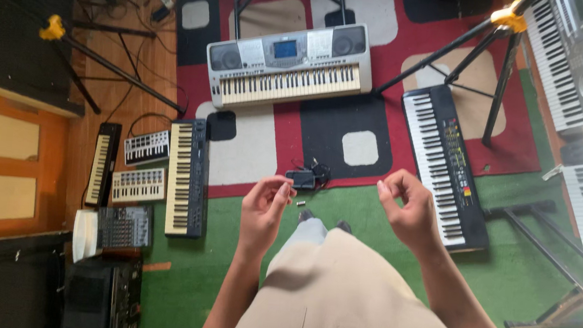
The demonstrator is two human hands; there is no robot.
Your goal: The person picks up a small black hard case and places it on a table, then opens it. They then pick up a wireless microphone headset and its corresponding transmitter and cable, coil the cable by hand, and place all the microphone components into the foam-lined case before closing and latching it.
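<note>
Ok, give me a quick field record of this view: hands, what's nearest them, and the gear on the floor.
left hand: raised, fingers curled, holding nothing visible
right hand: raised, fingers curled, holding nothing visible
nearest item: black power adapter with cable, on the floor beyond the hands
small item: tiny light piece on the green carpet, kind unclear
ahead: silver keyboard on the red rug
right side: black keyboard
left side: narrow keyboard, mixer
</note>
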